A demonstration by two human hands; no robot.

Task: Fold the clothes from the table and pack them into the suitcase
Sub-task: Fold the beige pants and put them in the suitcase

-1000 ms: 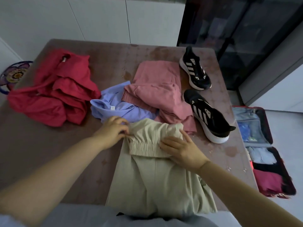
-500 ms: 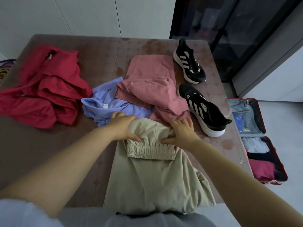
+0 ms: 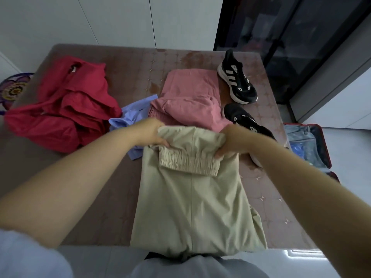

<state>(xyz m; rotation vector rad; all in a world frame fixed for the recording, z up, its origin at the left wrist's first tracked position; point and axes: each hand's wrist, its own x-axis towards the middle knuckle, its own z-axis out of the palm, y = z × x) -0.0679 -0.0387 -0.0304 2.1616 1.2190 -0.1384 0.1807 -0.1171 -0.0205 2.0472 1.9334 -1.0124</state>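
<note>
Beige trousers (image 3: 192, 207) are laid lengthwise on the table (image 3: 96, 197), reaching to its near edge. The far end, with its elastic band, is doubled back toward the person.

Step in hand (judged): next fold of the trousers. Both corners should be carried over level, side edges matched to the layer below, and the crease pressed flat before release. The blue shirt (image 3: 128, 117), partly under the left side, should not be dragged along.

Pose: both forearms are extended forward. The left hand (image 3: 149, 133) is wrapped round the fold's left corner, thumb on the near side. The right hand (image 3: 230, 141) is curled round the right corner, fingertips tucked beneath.

Farther off, a pink garment (image 3: 188, 101) and a red garment (image 3: 66, 109) are left unfolded. The suitcase (image 3: 313, 145) is seen open on the floor at the right.
</note>
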